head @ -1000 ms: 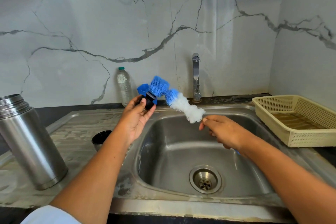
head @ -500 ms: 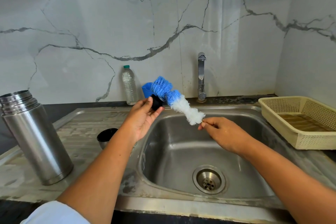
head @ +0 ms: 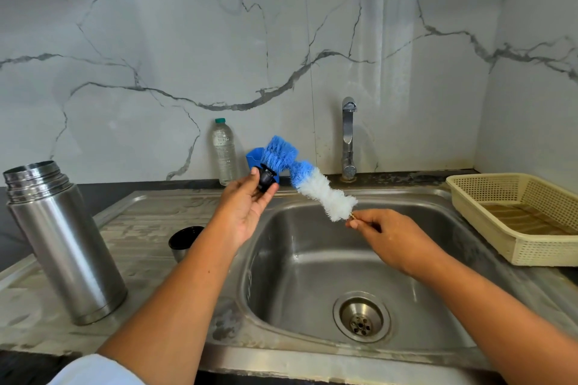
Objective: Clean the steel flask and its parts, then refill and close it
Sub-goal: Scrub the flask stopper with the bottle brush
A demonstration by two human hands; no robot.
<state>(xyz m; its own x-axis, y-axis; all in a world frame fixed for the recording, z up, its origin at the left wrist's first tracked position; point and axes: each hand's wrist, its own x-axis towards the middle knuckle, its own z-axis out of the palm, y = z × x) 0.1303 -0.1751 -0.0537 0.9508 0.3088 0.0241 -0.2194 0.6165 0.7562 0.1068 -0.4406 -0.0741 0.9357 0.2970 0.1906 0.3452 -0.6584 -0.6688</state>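
While above the sink (head: 312, 262), left hand (head: 242, 211) half-curled round black stopper (head: 266, 179), right hand (head: 391, 236) pinched on stem of brush (head: 322, 194).

Two bare arms on show, left forearm (head: 175, 306) uncovered up to a white sleeve (head: 97, 370) in the lower-left corner, plain pale cloth with a rounded edge, one tiny dark fleck on that forearm, right forearm (head: 500, 306) uncovered to the frame edge, left hand (head: 247, 206) and right hand (head: 391, 234) bare.
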